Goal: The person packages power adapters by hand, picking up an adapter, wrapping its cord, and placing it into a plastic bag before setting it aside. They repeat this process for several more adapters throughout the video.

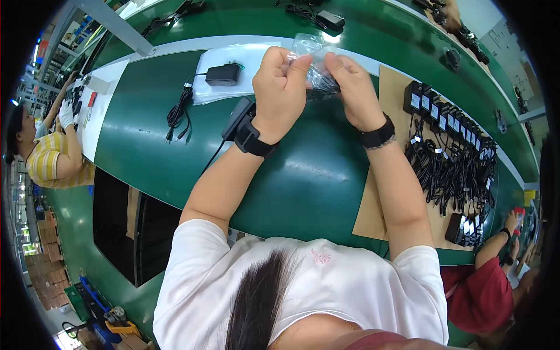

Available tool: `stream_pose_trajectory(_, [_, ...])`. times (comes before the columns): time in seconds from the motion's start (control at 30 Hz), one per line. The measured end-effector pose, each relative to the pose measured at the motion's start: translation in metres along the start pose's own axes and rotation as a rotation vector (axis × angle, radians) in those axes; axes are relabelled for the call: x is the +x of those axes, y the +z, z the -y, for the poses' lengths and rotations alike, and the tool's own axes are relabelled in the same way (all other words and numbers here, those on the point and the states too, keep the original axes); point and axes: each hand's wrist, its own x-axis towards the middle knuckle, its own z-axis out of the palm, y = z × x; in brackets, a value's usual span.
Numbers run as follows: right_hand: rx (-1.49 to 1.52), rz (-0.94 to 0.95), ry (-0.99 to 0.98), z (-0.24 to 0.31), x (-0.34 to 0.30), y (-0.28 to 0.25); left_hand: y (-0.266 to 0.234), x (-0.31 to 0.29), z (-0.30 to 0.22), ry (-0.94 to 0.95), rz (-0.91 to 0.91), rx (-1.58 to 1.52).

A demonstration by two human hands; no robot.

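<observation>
Over the far part of the green table, a clear plastic bag (307, 44) is stretched between my two hands. My left hand (281, 87) is closed, pinching the bag's left side between thumb and fingers. On its other side my right hand (354, 87) grips the plastic the same way. Something dark shows in the bag's lower part, perhaps a bundled cable; glare hides its kind. To the left of my left hand, a black power adapter (223, 74) rests on a stack of clear bags (204, 93). Its bundled cord (178, 111) trails onto the table.
Several black power adapters (434, 111) with bundled cords lie in rows on brown cardboard (370, 201) at right. Beyond the pale table edge, a green surface (233, 20) carries another adapter (329, 20). A co-worker in yellow stripes (52, 154) sits left; another in red (481, 297) sits right.
</observation>
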Motion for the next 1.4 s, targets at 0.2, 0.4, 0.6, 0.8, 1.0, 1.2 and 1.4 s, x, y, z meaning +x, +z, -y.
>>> stream_pose_trajectory(0.2, [0.38, 0.13, 0.434, 0.015, -0.006, 0.006, -0.004, -0.004, -0.005, -0.025, 0.0, 0.059])
stream_pose_trajectory(0.4, [0.109, 0.019, 0.107, 0.0, -0.003, -0.003, -0.012, 0.011, 0.018, -0.277, 0.028, -0.242])
stream_pose_trajectory(0.6, [-0.008, 0.084, -0.017, 0.001, -0.008, -0.002, -0.017, 0.012, 0.028, -0.451, -0.003, -0.252])
stream_pose_trajectory(0.8, [0.374, 0.24, 0.275, 0.026, 0.0, -0.009, -0.026, 0.017, 0.021, 0.039, -0.021, 0.242])
stream_pose_trajectory(1.0, [0.01, 0.421, 0.235, 0.035, 0.004, -0.015, -0.022, 0.012, 0.024, 0.16, 0.003, 0.259])
stream_pose_trajectory(1.2, [0.051, 0.259, 0.409, 0.044, 0.019, -0.035, -0.011, 0.01, 0.008, -0.364, -0.093, -0.355])
stream_pose_trajectory(1.4, [-1.482, -0.134, -0.19, -0.012, 0.154, -0.195, -0.006, -0.029, 0.053, -0.133, 0.408, 0.176])
